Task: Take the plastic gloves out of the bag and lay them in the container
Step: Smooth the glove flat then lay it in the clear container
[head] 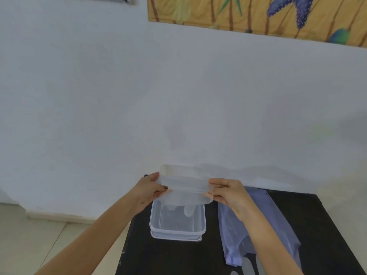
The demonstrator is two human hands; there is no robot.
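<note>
arms: bare, no sleeves | hands [151,188]: ungloved (dark nail polish on thumb)

A black table [174,257] carries a clear container [177,231] and a bag [238,235] beside it.

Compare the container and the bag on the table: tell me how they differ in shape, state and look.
The container is a stiff, box-shaped tub with a rim; the bag is limp film lying flat and wrinkled. The container stands upright and open at the top; the bag lies on its side, stretched along the table. The container is clear; the bag has a bluish tint. Both are see-through plastic and rest on the same dark table.
</note>
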